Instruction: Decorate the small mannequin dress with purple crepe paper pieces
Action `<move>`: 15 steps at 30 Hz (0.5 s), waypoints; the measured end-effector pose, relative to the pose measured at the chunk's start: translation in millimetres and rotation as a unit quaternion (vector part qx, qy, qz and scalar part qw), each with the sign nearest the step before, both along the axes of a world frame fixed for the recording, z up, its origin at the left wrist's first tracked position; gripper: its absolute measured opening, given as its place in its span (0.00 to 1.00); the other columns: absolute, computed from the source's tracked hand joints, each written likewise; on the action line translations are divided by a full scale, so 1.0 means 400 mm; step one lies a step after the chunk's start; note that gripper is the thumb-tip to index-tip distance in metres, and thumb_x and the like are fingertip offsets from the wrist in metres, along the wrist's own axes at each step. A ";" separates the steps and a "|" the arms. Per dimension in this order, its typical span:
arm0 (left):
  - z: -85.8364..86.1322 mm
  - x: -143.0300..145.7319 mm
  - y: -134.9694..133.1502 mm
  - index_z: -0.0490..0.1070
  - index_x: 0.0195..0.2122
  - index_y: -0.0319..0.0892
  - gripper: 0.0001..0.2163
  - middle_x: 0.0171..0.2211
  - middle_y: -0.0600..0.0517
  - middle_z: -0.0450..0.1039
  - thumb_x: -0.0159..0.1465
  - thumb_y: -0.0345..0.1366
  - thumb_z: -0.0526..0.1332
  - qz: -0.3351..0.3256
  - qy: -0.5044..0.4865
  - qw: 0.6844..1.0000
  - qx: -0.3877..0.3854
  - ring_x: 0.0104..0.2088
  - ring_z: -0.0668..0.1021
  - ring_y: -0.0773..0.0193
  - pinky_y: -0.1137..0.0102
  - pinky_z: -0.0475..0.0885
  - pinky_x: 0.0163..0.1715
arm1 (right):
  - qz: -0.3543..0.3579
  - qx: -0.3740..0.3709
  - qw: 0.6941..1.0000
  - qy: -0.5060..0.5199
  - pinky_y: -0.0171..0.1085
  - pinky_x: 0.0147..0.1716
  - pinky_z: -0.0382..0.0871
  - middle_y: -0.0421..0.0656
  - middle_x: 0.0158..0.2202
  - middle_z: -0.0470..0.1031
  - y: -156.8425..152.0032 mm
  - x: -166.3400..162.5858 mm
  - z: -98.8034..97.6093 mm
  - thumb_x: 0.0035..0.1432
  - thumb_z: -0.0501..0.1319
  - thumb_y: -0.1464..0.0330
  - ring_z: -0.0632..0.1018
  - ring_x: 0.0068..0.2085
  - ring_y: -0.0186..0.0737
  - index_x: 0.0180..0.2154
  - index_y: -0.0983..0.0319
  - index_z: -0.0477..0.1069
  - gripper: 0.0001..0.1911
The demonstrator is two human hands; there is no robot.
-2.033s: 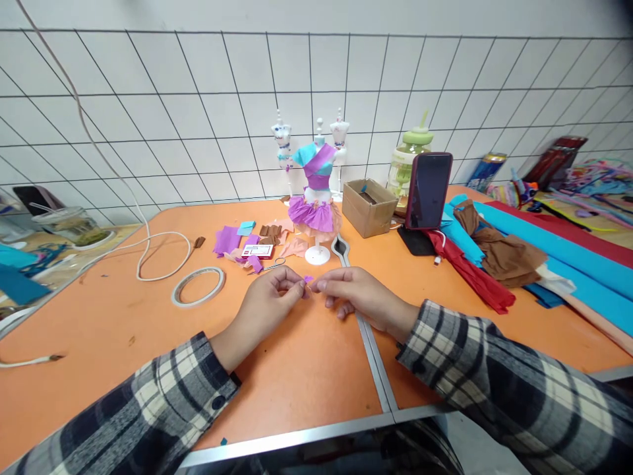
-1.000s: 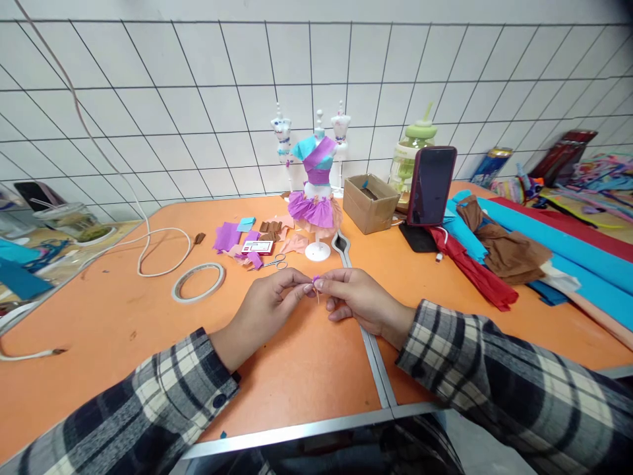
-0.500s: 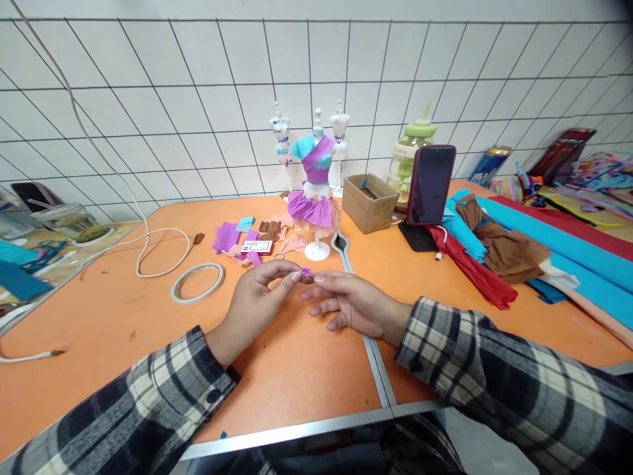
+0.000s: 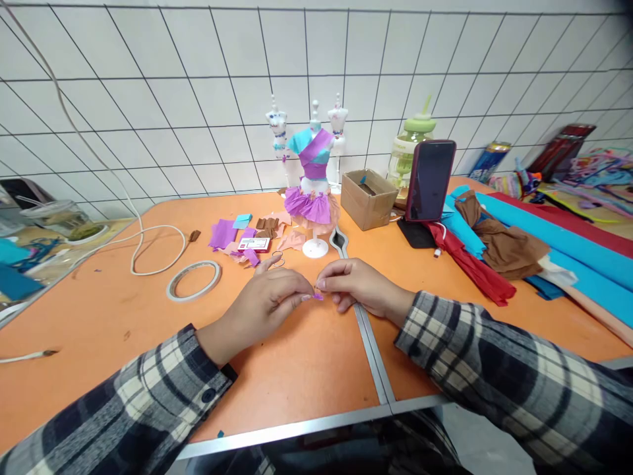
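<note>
Close together above the table's middle, my two hands are both pinched. The fingertips of my left hand (image 4: 264, 297) hold a small crumpled purple paper piece (image 4: 318, 297). Thumb and index finger of my right hand (image 4: 359, 285) are closed just beside it, on something thin that is too small to make out. Behind them stands a mini dress-form mannequin (image 4: 315, 248) wearing a blue and purple crossed paper top (image 4: 315, 161) and a ruffled purple and peach skirt (image 4: 310, 206). Purple paper scraps (image 4: 223, 234) lie beyond my left hand, around a small white and red box (image 4: 254, 245).
A roll of tape (image 4: 194, 281) lies left, near a white cable (image 4: 158, 229). Scissors (image 4: 277, 259) partly show behind my left hand. Right are a cardboard box (image 4: 368, 204), a propped phone (image 4: 431, 181), a green-lidded bottle (image 4: 413, 148) and blue paper rolls (image 4: 578, 257).
My right hand's spread fingers have closed into a pinch beside the purple piece. My left hand has turned palm down, and the piece sits lower in view.
</note>
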State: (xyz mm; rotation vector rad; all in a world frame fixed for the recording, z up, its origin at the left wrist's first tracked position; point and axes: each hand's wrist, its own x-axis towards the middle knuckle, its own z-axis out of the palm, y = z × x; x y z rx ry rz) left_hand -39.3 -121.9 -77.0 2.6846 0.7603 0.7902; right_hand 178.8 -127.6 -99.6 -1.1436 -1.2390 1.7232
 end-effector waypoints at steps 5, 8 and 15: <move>0.012 -0.003 -0.005 0.76 0.40 0.45 0.12 0.34 0.54 0.81 0.67 0.27 0.53 -0.023 0.099 0.993 0.060 0.38 0.81 0.63 0.50 0.53 0.64 | -0.002 0.150 0.977 -0.149 0.30 0.22 0.68 0.39 0.25 0.74 -0.013 -0.017 0.002 0.54 0.65 0.69 0.71 0.23 0.30 0.31 0.64 0.78 0.04; 0.009 -0.001 -0.008 0.76 0.38 0.45 0.09 0.33 0.54 0.82 0.66 0.28 0.55 0.004 0.097 0.994 0.040 0.36 0.81 0.63 0.51 0.55 0.64 | -0.028 0.319 0.917 -0.237 0.30 0.26 0.65 0.39 0.27 0.75 -0.026 -0.021 0.007 0.54 0.65 0.73 0.72 0.26 0.29 0.29 0.63 0.78 0.04; -0.006 0.008 -0.008 0.75 0.30 0.43 0.07 0.26 0.56 0.78 0.63 0.33 0.58 0.068 0.066 0.995 -0.020 0.27 0.78 0.65 0.52 0.63 0.60 | -0.003 0.547 0.751 -0.371 0.33 0.32 0.64 0.43 0.34 0.77 -0.064 -0.016 0.019 0.62 0.60 0.71 0.75 0.33 0.35 0.36 0.62 0.77 0.07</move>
